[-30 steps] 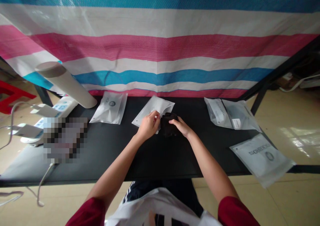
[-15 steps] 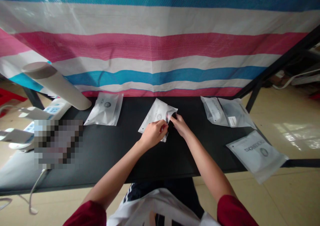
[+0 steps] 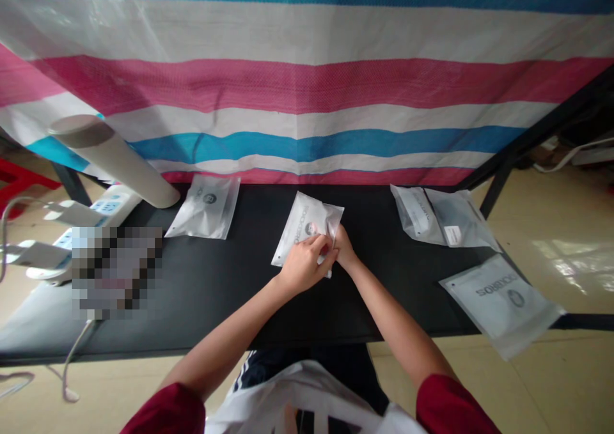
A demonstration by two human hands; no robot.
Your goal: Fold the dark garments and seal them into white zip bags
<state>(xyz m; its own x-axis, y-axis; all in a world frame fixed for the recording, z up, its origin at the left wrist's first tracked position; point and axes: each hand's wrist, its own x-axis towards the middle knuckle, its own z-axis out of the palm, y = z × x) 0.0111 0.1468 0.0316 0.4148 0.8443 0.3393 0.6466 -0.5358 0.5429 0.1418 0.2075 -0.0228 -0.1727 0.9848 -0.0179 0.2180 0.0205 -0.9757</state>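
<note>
A frosted white zip pouch (image 3: 302, 226) with dark printed lettering lies in the middle of the black table (image 3: 230, 293). My left hand (image 3: 304, 266) rests on the pouch's near right corner, fingers curled and pinching its edge. Touching it from the right, my right hand (image 3: 341, 247) pinches the same edge of the pouch. No dark item shows outside the pouch now.
A second printed pouch (image 3: 205, 206) lies at back left beside a leaning cardboard tube (image 3: 115, 159). Two overlapping pouches (image 3: 444, 220) sit at back right, and another pouch (image 3: 503, 300) overhangs the right edge. Power strips and cables (image 3: 71, 223) crowd the left end. A striped tarp (image 3: 307, 82) hangs behind.
The black item that lay beside the pouch a second ago has gone inside it. Both hands have come together on the pouch's right edge.
</note>
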